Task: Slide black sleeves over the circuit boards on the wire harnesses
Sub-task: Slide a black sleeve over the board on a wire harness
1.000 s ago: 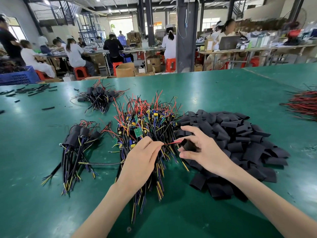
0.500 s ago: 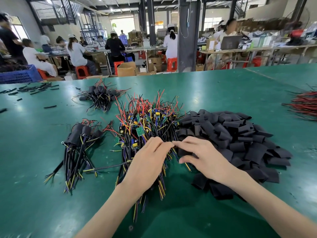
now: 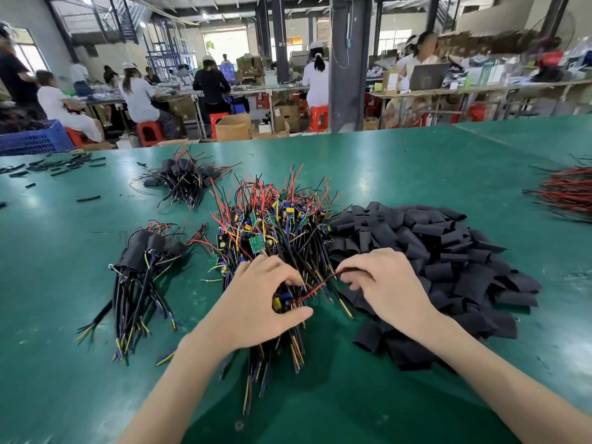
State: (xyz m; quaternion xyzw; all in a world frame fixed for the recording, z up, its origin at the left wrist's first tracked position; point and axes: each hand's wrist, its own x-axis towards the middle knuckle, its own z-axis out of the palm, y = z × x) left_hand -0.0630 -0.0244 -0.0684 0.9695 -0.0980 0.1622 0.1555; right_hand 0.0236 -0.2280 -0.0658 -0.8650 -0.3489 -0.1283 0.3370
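Note:
My left hand (image 3: 253,302) grips one wire harness at its circuit board (image 3: 281,300), where a blue and yellow component shows between thumb and fingers. Dark material surrounds the board; I cannot tell if it is a sleeve. My right hand (image 3: 387,283) pinches that harness's thin red wire (image 3: 315,287), drawn taut between both hands. Both hands hover over the near end of the pile of bare harnesses (image 3: 275,225). To the right lies the heap of black sleeves (image 3: 448,248).
Two bundles of sleeved harnesses lie on the green table (image 3: 400,174): one at the left (image 3: 144,254), one further back (image 3: 182,176). Red and black wires (image 3: 567,193) sit at the right edge. Short black pieces (image 3: 54,166) are scattered far left. People work at benches behind.
My hands met over the pile, then drew apart. The sleeve that my right hand held is no longer in its fingers; it now pulls the red wire rightward while my left hand grips the board.

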